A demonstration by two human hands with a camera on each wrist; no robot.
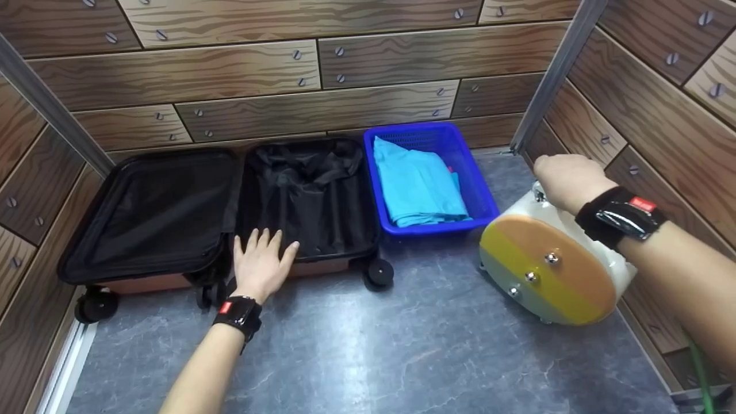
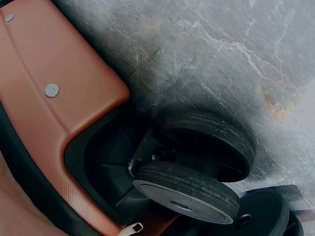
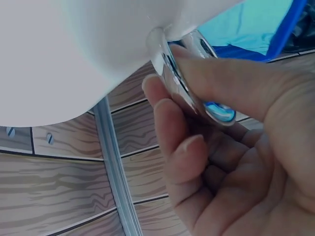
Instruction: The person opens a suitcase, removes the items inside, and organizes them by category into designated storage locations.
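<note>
An open suitcase (image 1: 305,201) lies on the floor, black-lined inside with a copper-coloured shell (image 2: 42,54). My left hand (image 1: 261,267) rests, fingers spread, on its front edge near the hinge between the two halves. Black wheels (image 2: 187,189) stick out below that edge in the left wrist view. On the right, my right hand (image 1: 572,178) grips the shiny metal handle (image 3: 172,73) of an oval white case (image 1: 523,204). The case is tilted, and its flat face (image 1: 552,299) has orange, yellow and grey stripes with metal studs.
Right beside the suitcase stands a blue plastic basket (image 1: 480,190) with folded light-blue cloth (image 1: 420,187) in it. Wood-patterned walls (image 1: 345,63) with metal corner posts (image 1: 555,75) close in the grey floor (image 1: 345,351). A green strip (image 1: 698,368) shows at the lower right.
</note>
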